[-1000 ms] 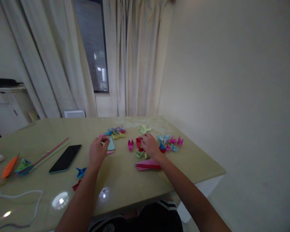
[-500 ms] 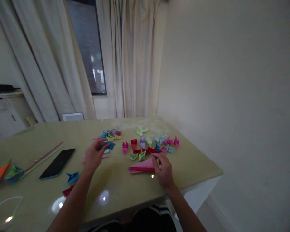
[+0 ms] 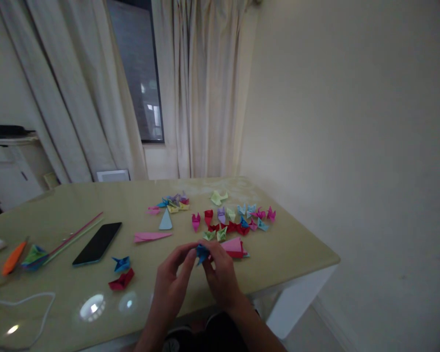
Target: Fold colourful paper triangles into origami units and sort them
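Both hands meet above the near edge of the beige table (image 3: 293, 249). My left hand (image 3: 170, 281) and my right hand (image 3: 222, 274) pinch a small blue folded paper piece (image 3: 201, 253) between their fingertips. Just behind it lies a stack of pink and red folded paper (image 3: 234, 247). Further back spreads a row of several small folded paper pieces (image 3: 234, 220) in red, pink, green, purple and light blue. A second small cluster of folded pieces (image 3: 174, 203) sits further left.
A black phone (image 3: 97, 243) lies on the left, beside long straws (image 3: 75, 233). A blue folded piece (image 3: 121, 264) and a red one (image 3: 121, 281) sit near it. A light blue paper triangle (image 3: 165, 221) and pink paper dart (image 3: 150, 236) lie mid-table. Curtains and a wall stand behind.
My left hand lifted a blue folded piece from the far cluster and brought it toward me. My right hand left the pink stack and joined it on the piece.
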`<state>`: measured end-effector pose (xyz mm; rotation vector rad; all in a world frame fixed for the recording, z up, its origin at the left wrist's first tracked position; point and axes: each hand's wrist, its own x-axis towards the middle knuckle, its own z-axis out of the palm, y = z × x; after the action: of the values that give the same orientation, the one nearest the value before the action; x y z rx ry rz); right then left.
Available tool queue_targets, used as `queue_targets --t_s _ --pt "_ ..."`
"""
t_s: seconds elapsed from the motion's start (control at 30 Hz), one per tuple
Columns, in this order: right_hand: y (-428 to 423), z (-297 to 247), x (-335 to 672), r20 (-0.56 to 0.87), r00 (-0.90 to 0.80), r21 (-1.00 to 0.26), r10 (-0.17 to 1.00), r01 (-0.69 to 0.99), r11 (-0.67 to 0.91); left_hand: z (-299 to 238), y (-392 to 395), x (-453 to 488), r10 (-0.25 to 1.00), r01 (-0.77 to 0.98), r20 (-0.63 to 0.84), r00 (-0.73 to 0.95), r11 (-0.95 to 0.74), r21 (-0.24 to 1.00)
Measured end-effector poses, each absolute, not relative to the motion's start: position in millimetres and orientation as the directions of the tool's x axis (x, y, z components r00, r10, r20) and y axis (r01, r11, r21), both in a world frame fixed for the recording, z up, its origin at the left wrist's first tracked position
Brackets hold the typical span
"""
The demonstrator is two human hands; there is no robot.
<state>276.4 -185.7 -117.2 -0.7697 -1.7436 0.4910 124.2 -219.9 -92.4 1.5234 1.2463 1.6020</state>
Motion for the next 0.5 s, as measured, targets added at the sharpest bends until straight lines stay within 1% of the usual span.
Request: queue_targets --t_s 0.13,0.2,0.27,0.3,0.4,0.47,0.5 --pt "-194 -121 284 0.534 -0.130 -0.830 0.836 0.110 0.547 -105 -223 111 0.883 0.267 0.444 -0.150 -0.396 0.879" --pt "-197 -119 287 0.468 -0.117 -0.880 0.876 0.032 0.474 -106 -223 110 0.911 0.248 0.409 -0.049 -0.385 0.889" --pt "-200 -117 289 0.421 -0.104 -0.907 0.901 -0.034 0.420 -104 -224 114 0.940 0.183 0.332 0.075 -0.341 0.922" --pt "-201 -116 290 0.394 -0.102 -0.919 0.913 -0.067 0.389 -103 -225 117 0.947 0.152 0.301 0.109 -0.316 0.937" --pt "-203 -118 289 0.333 -0.101 -0.935 0.937 -0.160 0.315 -103 -227 126 0.958 0.113 0.268 0.107 -0.279 0.954" --pt "-204 -122 289 0.346 -0.022 -0.925 0.938 -0.172 0.338 -106 -226 131 0.959 0.102 0.270 0.088 -0.279 0.955" --pt "-205 -124 291 0.370 0.034 -0.916 0.928 -0.151 0.371 -107 -225 134 0.960 0.096 0.269 0.076 -0.276 0.956"
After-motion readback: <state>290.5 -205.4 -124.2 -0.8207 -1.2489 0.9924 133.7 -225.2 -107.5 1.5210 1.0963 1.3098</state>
